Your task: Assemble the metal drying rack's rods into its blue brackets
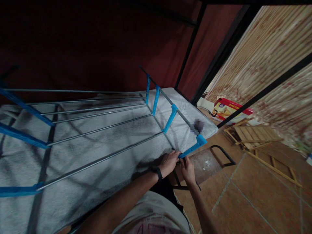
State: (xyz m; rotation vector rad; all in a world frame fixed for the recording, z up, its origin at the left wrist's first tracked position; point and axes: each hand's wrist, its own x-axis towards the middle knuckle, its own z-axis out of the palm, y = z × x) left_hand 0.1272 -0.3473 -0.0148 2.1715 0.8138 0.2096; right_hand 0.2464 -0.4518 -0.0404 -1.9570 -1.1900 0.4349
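A rack of metal tubes with blue plastic brackets lies on a grey bed cover. My left hand, with a black band at the wrist, is closed around the lower end of the near-right blue bracket, where it meets a dark side tube. Right beside it, my right hand pinches the same bracket end from the other side. The two hands nearly touch, and the fingers partly hide the joint. More blue brackets stand along the right side tubes; others are at the left end.
A dark-framed chair stands against the bed's right edge. On the tiled floor lie a folded wooden rack and a red and yellow box. Black posts rise at the bed's corner before a dark red wall.
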